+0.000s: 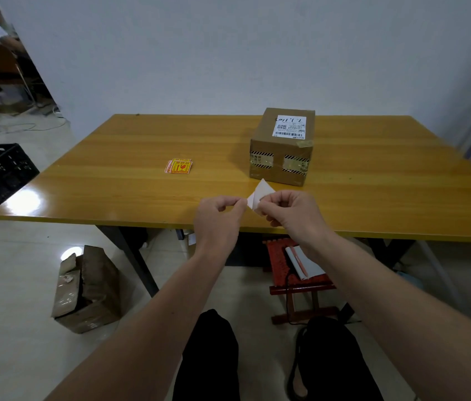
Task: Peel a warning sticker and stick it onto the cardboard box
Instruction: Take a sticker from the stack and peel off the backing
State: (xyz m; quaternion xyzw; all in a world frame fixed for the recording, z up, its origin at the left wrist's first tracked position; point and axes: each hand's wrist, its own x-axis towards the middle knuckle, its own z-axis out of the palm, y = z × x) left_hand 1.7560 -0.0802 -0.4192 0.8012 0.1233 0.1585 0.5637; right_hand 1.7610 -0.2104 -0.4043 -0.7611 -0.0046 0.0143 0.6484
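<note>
Peel step under way: left hand [219,211] & right hand [292,209] both pinched on white-backed sticker [259,195] betw. them. Cardboard box [282,146] just beyond rt hand. Next, prob.: separate backing, carry sticker fwd to box.

One head-worn wide-angle view looks forward and down, close over the table's [130,146] near edge, toward the wall [228,53].

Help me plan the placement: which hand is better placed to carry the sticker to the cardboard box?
Probably the right hand: it pinches the white sticker sheet alongside the left hand, and sits directly below the cardboard box, which stands on the table's right half.
</note>
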